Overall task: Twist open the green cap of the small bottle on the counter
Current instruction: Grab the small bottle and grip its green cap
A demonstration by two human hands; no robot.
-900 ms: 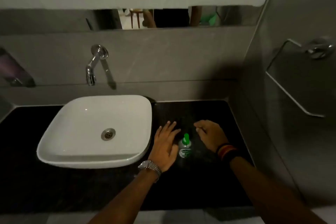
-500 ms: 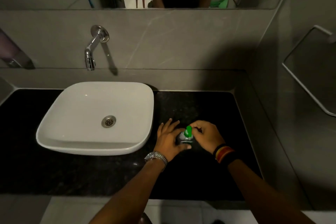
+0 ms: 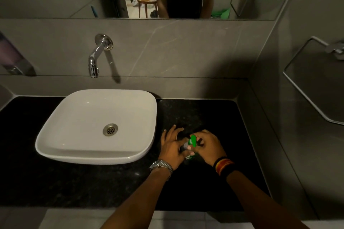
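Observation:
A small clear bottle (image 3: 186, 146) with a tall green cap (image 3: 192, 140) stands on the black counter (image 3: 74, 182), right of the sink. My left hand (image 3: 172, 147), with a metal watch on its wrist, wraps the bottle's body from the left. My right hand (image 3: 209, 147), wearing a striped wristband, pinches the green cap from the right. Most of the bottle is hidden between my fingers.
A white square basin (image 3: 98, 126) sits on the counter at the left, under a chrome wall tap (image 3: 95, 57). A grey wall with a metal towel ring (image 3: 305, 87) bounds the counter on the right. A mirror strip runs above the backsplash.
Both hands have closed in from either side of the bottle: my left hand took hold of its body and my right hand took hold of the green cap.

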